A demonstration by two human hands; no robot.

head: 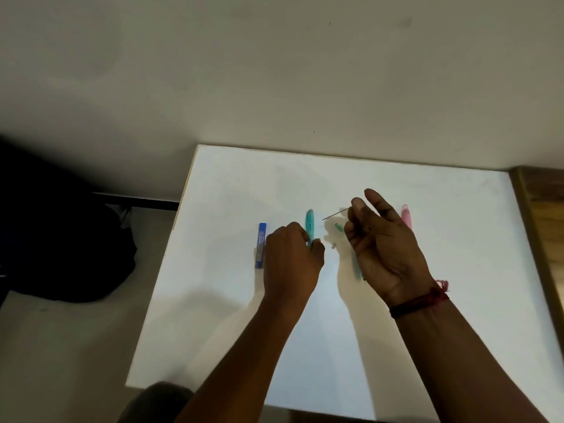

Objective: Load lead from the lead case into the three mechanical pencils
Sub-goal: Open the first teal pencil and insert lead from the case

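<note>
A: Nearest first?
B: Table (pixel 219 331). Thread band (pixel 427 297) on the right wrist.
A: Hands?
B: Left hand (pixel 293 257) knuckles up, fingers curled round the teal pencil (pixel 309 222), which lies on the table. Right hand (pixel 381 239) raised, thumb and forefinger pinching a lead (pixel 335 214) that points left.
A: Other items?
B: Green pencil (pixel 357 268) partly hidden under the right hand. Case (pixel 261 245) flat, just left of the left hand. Pink pencil (pixel 406 216) farthest, behind the right fingers.
</note>
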